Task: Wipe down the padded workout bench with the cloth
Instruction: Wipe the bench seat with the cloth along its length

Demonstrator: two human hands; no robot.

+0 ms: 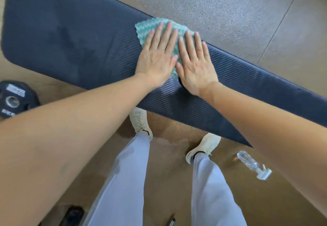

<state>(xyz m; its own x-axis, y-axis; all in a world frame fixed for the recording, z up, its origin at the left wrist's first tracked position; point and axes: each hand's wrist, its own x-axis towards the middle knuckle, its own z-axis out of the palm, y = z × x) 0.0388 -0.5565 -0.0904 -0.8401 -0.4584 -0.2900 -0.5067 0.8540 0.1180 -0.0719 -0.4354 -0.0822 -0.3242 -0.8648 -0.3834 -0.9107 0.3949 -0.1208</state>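
Observation:
A long dark blue padded bench [70, 36] with a ribbed surface runs from upper left to lower right. A green and white zigzag cloth [150, 26] lies spread near the bench's far edge. My left hand [157, 57] and my right hand [194, 63] rest flat on the cloth side by side, fingers stretched out and pointing away from me, thumbs almost touching. Both palms press the cloth against the pad. Most of the cloth is hidden under the hands.
A clear spray bottle [253, 164] lies on the brown floor at the right, near my right foot. A black weight plate [14, 100] sits on the floor at the left. My white shoes [141, 121] stand close against the bench's near edge.

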